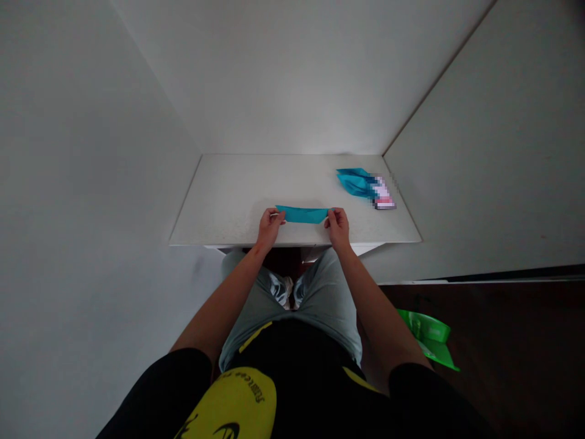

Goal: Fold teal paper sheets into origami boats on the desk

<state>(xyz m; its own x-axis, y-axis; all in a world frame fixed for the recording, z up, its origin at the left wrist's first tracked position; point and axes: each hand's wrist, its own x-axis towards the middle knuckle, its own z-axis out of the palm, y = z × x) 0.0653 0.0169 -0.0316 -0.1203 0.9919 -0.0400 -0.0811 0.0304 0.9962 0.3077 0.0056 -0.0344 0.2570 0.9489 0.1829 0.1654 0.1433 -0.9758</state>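
Observation:
A folded strip of teal paper (302, 214) lies near the front edge of a small white table (237, 195). My left hand (269, 224) pinches its left end and my right hand (338, 224) pinches its right end, fingers closed on the paper. Both forearms reach forward over my lap.
More teal folded paper (354, 181) lies at the table's back right beside a blurred-out small object (382, 194). White walls close in on the left, back and right. A green plastic bag (429, 338) lies on the dark floor at my right.

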